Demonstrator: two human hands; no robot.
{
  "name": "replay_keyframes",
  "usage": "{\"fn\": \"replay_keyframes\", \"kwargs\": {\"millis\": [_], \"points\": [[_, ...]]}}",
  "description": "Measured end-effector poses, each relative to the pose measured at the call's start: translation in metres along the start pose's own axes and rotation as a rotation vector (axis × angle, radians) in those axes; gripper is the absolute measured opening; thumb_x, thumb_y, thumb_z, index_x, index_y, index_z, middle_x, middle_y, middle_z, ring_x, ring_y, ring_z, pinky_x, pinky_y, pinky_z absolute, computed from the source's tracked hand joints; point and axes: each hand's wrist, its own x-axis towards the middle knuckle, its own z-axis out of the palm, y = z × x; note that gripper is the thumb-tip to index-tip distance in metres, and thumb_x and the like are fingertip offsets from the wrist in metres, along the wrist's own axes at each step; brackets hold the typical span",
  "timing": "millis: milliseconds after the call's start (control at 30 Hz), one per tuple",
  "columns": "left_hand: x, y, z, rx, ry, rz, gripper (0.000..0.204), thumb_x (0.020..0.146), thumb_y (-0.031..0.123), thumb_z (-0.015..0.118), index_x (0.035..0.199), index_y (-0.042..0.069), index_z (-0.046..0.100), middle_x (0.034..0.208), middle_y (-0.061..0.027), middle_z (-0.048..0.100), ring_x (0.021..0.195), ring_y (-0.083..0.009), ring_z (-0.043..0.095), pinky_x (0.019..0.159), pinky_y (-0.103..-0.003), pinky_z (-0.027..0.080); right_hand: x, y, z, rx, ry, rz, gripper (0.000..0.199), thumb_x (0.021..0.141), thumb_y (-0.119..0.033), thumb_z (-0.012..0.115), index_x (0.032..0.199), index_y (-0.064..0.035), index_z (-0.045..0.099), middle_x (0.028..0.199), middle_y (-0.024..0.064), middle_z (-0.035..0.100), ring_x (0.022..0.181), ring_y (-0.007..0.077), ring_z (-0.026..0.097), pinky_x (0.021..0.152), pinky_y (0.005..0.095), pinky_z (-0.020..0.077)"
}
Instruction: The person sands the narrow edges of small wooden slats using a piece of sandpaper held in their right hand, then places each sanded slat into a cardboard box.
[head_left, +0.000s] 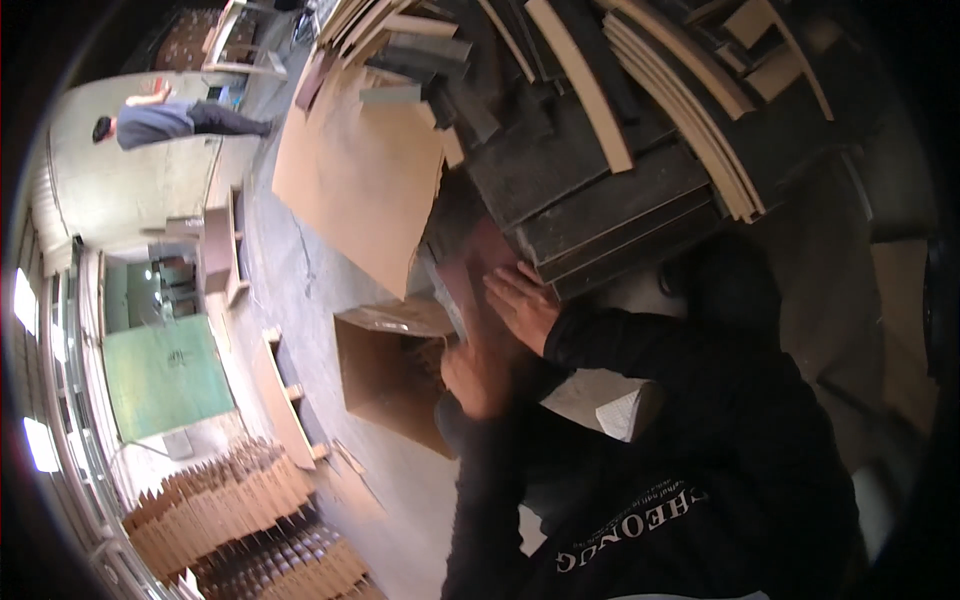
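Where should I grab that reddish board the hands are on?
Probably by its long side edges, one hand each side, coming from below. The reddish board is thin, flat and tucked under the dark stack, so only its lower part is free. The right hand already rests there.

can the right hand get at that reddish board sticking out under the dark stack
Probably yes. The right hand already lies flat on the reddish board, just below the dark stack, with nothing between them. The left hand is blurred, close below.
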Motion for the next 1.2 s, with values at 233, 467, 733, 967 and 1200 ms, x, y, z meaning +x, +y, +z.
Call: {"fn": "replay_keyframes", "kwargs": {"millis": [233,467,733,967,1200], "points": [[0.016,-0.008,0.010,-0.014,0.051,0.078,0.045,0.081,0.019,0.049,0.124,0.013,0.037,0.054,-0.0172,0.054,0.047,-0.0331,0.054,0.039,-0.043,0.038,-0.002,0.004,-0.008,0.018,-0.063,-0.025,0.031,0.080,-0.016,0.044,0.103,-0.0018,0.057,0.123,0.0117,0.045,0.119,0.0236,0.036,0.101,0.0412,0.0223],[0.040,-0.001,0.014,0.019,-0.076,-0.111,0.039,0.082,0.020,0.047,0.119,0.015,0.040,0.057,-0.0172,0.055,0.047,-0.0351,0.053,0.040,-0.043,0.038,-0.002,0.004,-0.002,0.053,-0.038,-0.036,0.030,0.078,-0.013,0.044,0.103,-0.0019,0.057,0.119,0.0118,0.048,0.114,0.0261,0.042,0.100,0.0415,0.0253],[-0.014,0.012,-0.008,0.063,-0.046,-0.009,0.048,0.076,0.012,0.052,0.122,0.007,0.039,0.053,-0.0147,0.053,0.043,-0.0309,0.052,0.038,-0.039,0.039,-0.005,0.010,-0.010,-0.006,-0.067,-0.047,0.032,0.080,-0.019,0.043,0.106,-0.0041,0.056,0.120,0.0114,0.047,0.116,0.0263,0.039,0.101,0.0415,0.0235],[0.048,-0.011,0.017,0.030,-0.016,0.024,0.045,0.080,0.014,0.046,0.124,0.012,0.036,0.052,-0.0152,0.053,0.044,-0.0312,0.052,0.039,-0.040,0.039,-0.002,0.009,-0.005,0.136,-0.037,-0.055,0.036,0.076,-0.016,0.047,0.108,-0.0024,0.054,0.122,0.0134,0.045,0.117,0.0275,0.038,0.101,0.0423,0.0238],[-0.080,-0.080,-0.024,0.032,-0.032,-0.277,0.049,0.077,0.016,0.050,0.125,0.020,0.041,0.057,-0.0157,0.054,0.045,-0.0298,0.052,0.041,-0.038,0.040,0.001,0.012,-0.020,0.050,-0.213,-0.106,0.055,0.068,-0.028,0.063,0.115,-0.0015,0.048,0.128,0.0136,0.038,0.119,0.0280,0.034,0.102,0.0420,0.0209]]}}
